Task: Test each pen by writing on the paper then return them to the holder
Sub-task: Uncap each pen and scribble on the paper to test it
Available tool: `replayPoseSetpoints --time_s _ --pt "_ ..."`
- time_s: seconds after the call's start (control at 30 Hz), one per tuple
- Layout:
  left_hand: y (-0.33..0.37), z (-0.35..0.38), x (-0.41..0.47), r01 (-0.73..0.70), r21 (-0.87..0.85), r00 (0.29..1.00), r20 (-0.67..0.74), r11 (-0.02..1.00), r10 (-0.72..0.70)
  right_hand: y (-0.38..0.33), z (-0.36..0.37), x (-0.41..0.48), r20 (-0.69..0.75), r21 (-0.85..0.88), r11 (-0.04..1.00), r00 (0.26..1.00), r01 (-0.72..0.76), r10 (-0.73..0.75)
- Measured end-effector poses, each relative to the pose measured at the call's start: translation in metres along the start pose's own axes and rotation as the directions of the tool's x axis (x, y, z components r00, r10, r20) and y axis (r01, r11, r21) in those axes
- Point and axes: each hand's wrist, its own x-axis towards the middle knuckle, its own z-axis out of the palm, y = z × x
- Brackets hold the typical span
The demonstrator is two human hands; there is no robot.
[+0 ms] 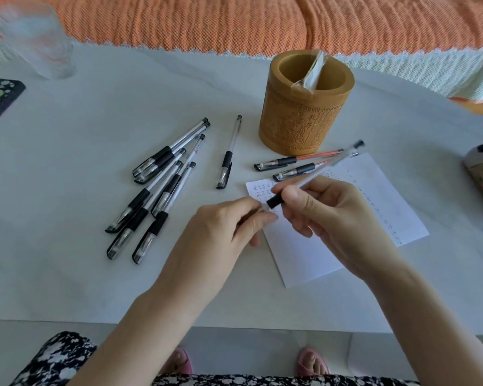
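Pen [326, 167] held in both hands just above the paper [313, 252], its capped black end pointing up and away towards the holder [296, 121]. The right hand [332, 215] wraps its fingers round the barrel beside the black grip, while the left hand [223, 229] pinches the writing end between thumb and fingertips. That hold suits pulling a cap off or pushing one on, though the blur at the tip hides which it is.

The sheet lies at an angle under the hands, within reach of the tip. It carries rows of small red marks along its upper edge and a column of numbers down its right side, which suggests some pens have been tried. Two red pens [299, 160] rest side by side between the sheet's top edge and the foot of the carved, tan holder. The holder contains no pens, only a clear wrapped item [313, 72] leaning against its rim.

A single black pen [229, 154] lies alone to the left of the holder. Farther left, a loose fan of black pens [156, 190] is spread on the white table [67, 274], probably kept apart as a separate batch. Whether these are tested or waiting cannot be told. A blurred clear glass [37, 43] stands at the far left corner.
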Motion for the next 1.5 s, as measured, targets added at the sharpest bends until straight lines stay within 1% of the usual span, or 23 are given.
replayPoseSetpoints --time_s 0.07,0.13,0.2,0.33,0.5,0.6,0.7,0.8,0.87,0.97,1.03,1.13,1.23,1.4,1.5 --pt "0.001 0.002 0.000 -0.036 0.074 0.999 -0.037 0.997 0.039 0.000 -0.001 0.000 -0.025 0.029 1.000 1.000 -0.010 0.011" --pt "0.003 0.006 0.000 -0.053 0.158 0.996 -0.060 0.986 0.063 0.001 0.000 0.000 -0.050 0.017 1.000 0.999 0.008 -0.007" --pt "0.003 0.008 0.000 -0.061 0.165 0.994 -0.078 0.984 0.074 0.002 0.001 0.000 -0.065 0.005 1.000 0.998 0.017 -0.017" --pt "0.003 0.009 0.000 -0.063 0.155 0.995 -0.070 0.986 0.074 0.001 0.002 -0.001 -0.057 -0.039 0.999 0.998 0.031 -0.033" --pt "0.005 0.008 0.009 -0.055 0.149 0.998 -0.019 0.987 0.058 0.004 0.010 0.000 -0.175 -0.029 0.999 0.984 0.014 -0.019" --pt "0.002 0.009 0.014 -0.061 0.202 0.997 -0.035 0.977 0.070 0.007 0.012 0.005 -0.187 -0.038 0.999 0.982 -0.027 0.020" --pt "0.002 0.009 0.012 0.000 0.175 1.000 -0.018 0.984 0.004 0.006 0.010 0.008 -0.193 -0.059 0.995 0.979 -0.077 0.064" --pt "0.002 0.002 0.010 0.078 0.219 0.996 -0.064 0.973 -0.066 0.004 0.005 0.013 -0.304 -0.063 0.992 0.949 -0.113 0.088" --pt "-0.004 -0.004 0.008 0.081 0.285 0.987 -0.157 0.955 -0.037 0.002 -0.003 0.018 -0.389 -0.056 0.989 0.915 -0.137 0.105" --pt "-0.016 -0.009 0.007 0.099 0.368 0.965 -0.261 0.925 0.000 -0.002 -0.015 0.026 -0.434 -0.051 0.984 0.891 -0.172 0.133" --pt "-0.022 -0.010 0.007 0.105 0.396 0.961 -0.275 0.912 0.009 -0.001 -0.019 0.031 -0.451 -0.103 0.974 0.883 -0.201 0.134" --pt "-0.026 -0.012 0.005 0.133 0.405 0.960 -0.281 0.905 -0.015 0.002 -0.025 0.036 -0.493 -0.231 0.951 0.867 -0.204 0.067" --pt "-0.027 -0.013 0.003 0.176 0.405 0.953 -0.298 0.897 -0.053 0.003 -0.026 0.037 -0.500 -0.280 0.941 0.866 -0.190 0.026" --pt "-0.025 -0.016 0.003 0.236 0.417 0.937 -0.336 0.878 -0.092 0.004 -0.023 0.031 -0.460 -0.306 0.934 0.888 -0.182 0.022" --pt "-0.025 -0.017 0.003 0.268 0.416 0.929 -0.351 0.869 -0.118 0.008 -0.024 0.030 -0.472 -0.350 0.917 0.881 -0.192 0.005"
